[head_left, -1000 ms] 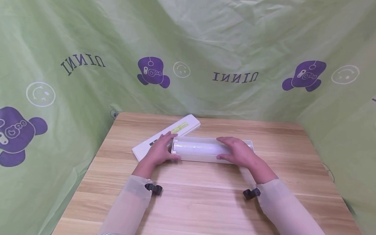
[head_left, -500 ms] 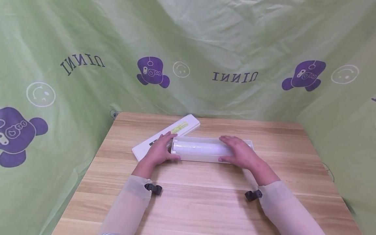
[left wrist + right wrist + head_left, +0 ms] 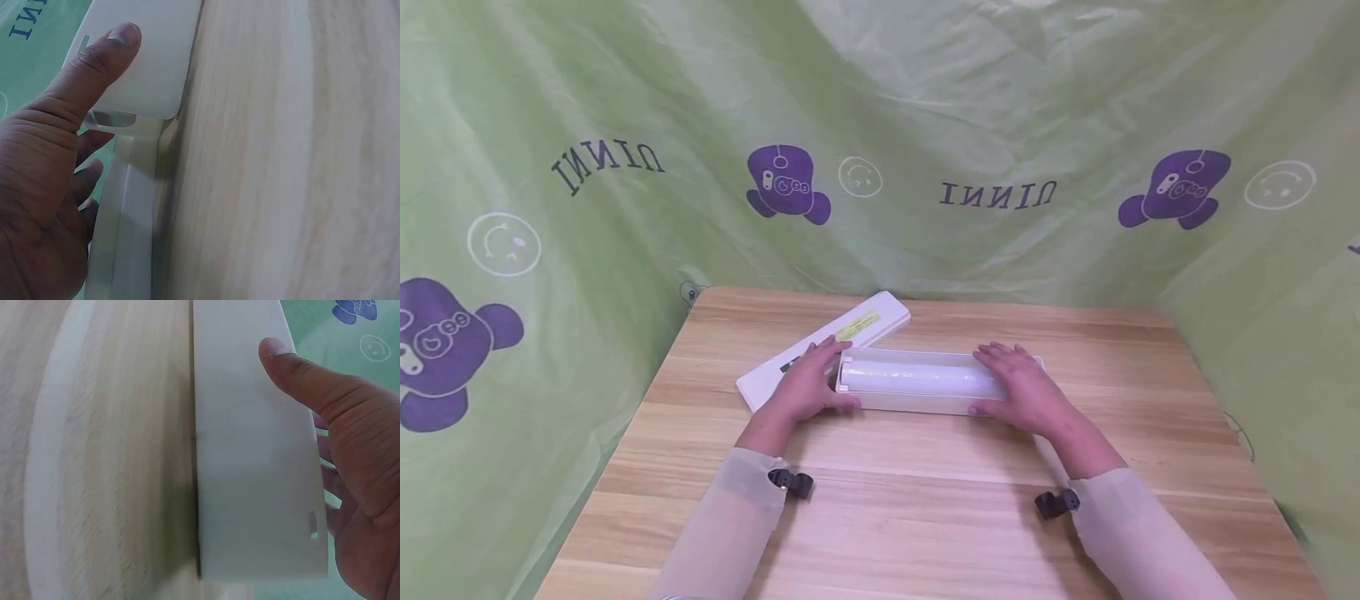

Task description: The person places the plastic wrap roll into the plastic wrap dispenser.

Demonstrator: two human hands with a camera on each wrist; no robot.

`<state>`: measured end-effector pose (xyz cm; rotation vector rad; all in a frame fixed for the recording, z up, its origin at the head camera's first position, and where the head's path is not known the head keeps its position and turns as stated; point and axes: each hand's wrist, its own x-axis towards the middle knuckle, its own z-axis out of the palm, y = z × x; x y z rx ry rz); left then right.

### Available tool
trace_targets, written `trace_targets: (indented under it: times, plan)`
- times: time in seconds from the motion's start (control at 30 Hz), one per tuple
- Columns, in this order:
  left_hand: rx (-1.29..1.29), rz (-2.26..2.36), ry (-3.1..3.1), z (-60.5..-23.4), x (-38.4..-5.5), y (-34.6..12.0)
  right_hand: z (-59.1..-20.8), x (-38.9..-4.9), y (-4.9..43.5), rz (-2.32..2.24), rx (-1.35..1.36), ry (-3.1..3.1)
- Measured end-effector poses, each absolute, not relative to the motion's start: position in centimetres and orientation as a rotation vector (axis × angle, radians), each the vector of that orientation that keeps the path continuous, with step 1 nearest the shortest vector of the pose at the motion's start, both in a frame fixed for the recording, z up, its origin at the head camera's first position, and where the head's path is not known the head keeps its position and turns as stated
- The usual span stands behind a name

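A long white plastic wrap dispenser box (image 3: pixel 917 403) lies lengthwise on the table, its top side uncovered. Inside it sits a glossy whitish roll of plastic wrap (image 3: pixel 917 377). My left hand (image 3: pixel 805 387) holds the box's left end, thumb (image 3: pixel 112 53) on the front wall and fingers toward the far side. My right hand (image 3: pixel 1026 392) straddles the right part, its thumb (image 3: pixel 294 369) against the front wall and its fingers over the far rim. It covers the roll's right end. Behind the left hand, a white lid (image 3: pixel 769 379) with a yellow-green label lies slanted.
The wood-grain table (image 3: pixel 910 517) extends around the box to all sides. A green curtain (image 3: pixel 880 100) with purple cartoon figures hangs behind the table and at both sides. Small black cameras (image 3: pixel 1056 503) are strapped at both sleeve cuffs.
My right hand has slid a little to the right along the box, uncovering more of the roll. My left hand, the box and the lid have stayed in place.
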<state>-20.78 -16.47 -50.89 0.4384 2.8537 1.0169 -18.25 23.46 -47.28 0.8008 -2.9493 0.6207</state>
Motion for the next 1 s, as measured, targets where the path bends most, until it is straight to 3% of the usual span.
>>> trace_targets:
  times: [1.0]
  plan:
    - [0.440,1.049,2.869,-50.9,-19.9,-16.3,-48.5,-16.7,27.2,0.647,0.626,-2.889]
